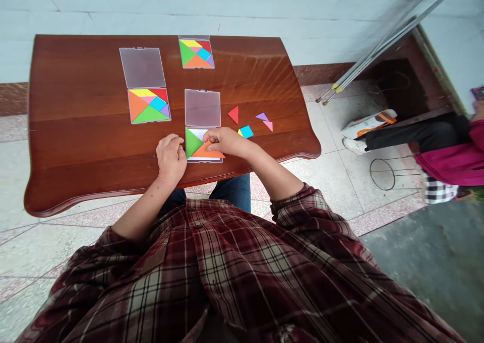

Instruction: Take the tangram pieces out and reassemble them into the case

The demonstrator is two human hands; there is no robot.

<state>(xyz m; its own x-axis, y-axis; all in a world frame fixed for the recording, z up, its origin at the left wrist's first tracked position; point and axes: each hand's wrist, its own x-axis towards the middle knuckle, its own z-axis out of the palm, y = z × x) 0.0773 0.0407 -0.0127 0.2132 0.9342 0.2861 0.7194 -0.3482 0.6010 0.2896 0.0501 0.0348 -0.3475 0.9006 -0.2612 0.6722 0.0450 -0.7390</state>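
Note:
A tangram case (202,109) lies unfolded on the table in front of me, its clear lid laid back. Inside its tray, a green triangle (192,143) fills the left side and a white base shows beside it. My right hand (229,142) pinches an orange triangle (207,152) over the tray; one corner of the triangle sticks out past the right rim. At the tray's left edge, my left hand (171,155) has bent fingers against the case. Right of the case lie a red triangle (234,115), a blue square (247,131), a purple triangle (261,116) and a pink triangle (268,125).
Two filled tangram sets, one with its lid laid open (149,106) and another (196,54), lie on the brown table (75,131). A yellow piece (239,133) is partly covered by my right wrist. Crutches (363,61) lean at the right; a seated person (442,141) is there too.

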